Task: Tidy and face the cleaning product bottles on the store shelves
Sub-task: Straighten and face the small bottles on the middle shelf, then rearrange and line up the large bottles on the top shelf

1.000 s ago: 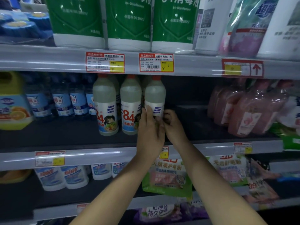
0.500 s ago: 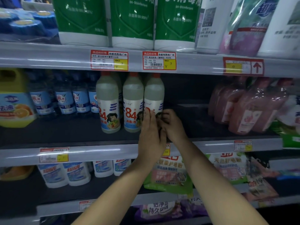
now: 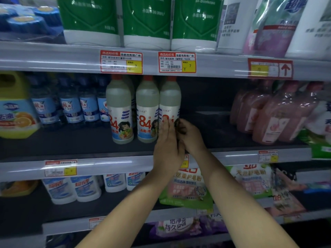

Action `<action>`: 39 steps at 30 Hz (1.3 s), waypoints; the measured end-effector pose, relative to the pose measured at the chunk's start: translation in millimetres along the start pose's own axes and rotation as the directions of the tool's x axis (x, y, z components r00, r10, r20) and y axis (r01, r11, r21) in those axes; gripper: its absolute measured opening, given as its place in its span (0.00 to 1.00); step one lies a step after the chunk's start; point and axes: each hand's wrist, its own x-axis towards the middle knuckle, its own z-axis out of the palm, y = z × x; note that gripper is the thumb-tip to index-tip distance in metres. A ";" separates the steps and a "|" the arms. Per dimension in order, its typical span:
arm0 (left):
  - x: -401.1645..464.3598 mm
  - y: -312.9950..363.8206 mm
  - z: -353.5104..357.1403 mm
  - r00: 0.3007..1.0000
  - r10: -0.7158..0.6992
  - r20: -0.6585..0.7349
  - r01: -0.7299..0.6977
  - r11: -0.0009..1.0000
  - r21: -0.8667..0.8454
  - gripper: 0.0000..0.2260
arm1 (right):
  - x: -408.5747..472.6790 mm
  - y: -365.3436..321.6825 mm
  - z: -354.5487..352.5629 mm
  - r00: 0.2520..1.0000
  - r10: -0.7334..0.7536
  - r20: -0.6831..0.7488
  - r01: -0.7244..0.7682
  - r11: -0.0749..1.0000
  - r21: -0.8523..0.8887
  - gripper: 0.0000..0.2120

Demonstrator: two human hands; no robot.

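Three white "84" disinfectant bottles with red caps stand in a row on the middle shelf [image 3: 93,165]. The left one [image 3: 120,111] and the middle one [image 3: 147,111] show their labels to the front. Both my hands wrap the lower part of the right bottle [image 3: 169,101], whose red "8" is partly turned into view. My left hand [image 3: 167,149] lies flat over its front and left side. My right hand [image 3: 190,136] curls around its right side. The bottle's base is hidden behind my hands.
Blue-labelled bottles [image 3: 71,108] and a yellow jug [image 3: 15,108] stand to the left. Pink bottles [image 3: 274,115] stand on the right, with a dark gap between them and the "84" row. Green-labelled jugs [image 3: 146,20] fill the shelf above; pouches [image 3: 188,188] lie below.
The right bottle has turned in my hands: its back label faced out a second ago, and the red "8" now shows. The view has shifted slightly.
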 end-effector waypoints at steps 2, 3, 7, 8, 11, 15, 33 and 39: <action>-0.3 -0.6 -0.9 1.000 -0.001 0.006 0.001 1.000 -0.008 0.30 | -0.1 -0.8 0.7 1.000 0.004 -0.006 -0.004 1.000 -0.016 0.17; -0.2 -0.6 -1.6 1.000 0.000 0.008 0.000 1.000 -0.011 0.30 | -0.2 -1.5 1.1 1.000 0.005 -0.008 -0.005 1.000 -0.024 0.18; 0.6 1.2 -5.4 1.000 -0.006 0.022 0.007 0.999 -0.032 0.31 | -1.4 -3.8 3.2 1.000 0.005 -0.018 -0.005 1.000 -0.029 0.20; 0.9 1.5 -5.9 1.000 -0.011 0.029 0.012 0.999 -0.030 0.31 | -1.6 -3.9 3.6 1.000 0.003 -0.025 -0.004 0.999 -0.034 0.20; 2.5 1.9 -7.3 0.998 -0.026 0.051 0.028 0.999 -0.024 0.31 | -1.2 -3.9 5.0 0.999 0.004 -0.036 -0.007 0.997 -0.078 0.21; 6.8 4.4 -9.7 0.997 -0.046 0.061 0.048 0.998 -0.041 0.31 | -1.0 -4.1 6.3 0.999 0.004 -0.039 -0.009 0.994 -0.111 0.22; 4.4 24.4 -35.4 0.992 0.119 0.041 -0.118 0.992 -0.032 0.29 | -15.1 -23.1 -8.1 0.994 -0.019 -0.105 0.020 1.000 0.013 0.25; 15.7 80.6 -53.6 0.945 0.325 0.031 -0.313 0.930 -0.191 0.27 | -46.6 -73.7 -60.6 0.984 -0.154 -0.087 0.144 0.983 -0.112 0.15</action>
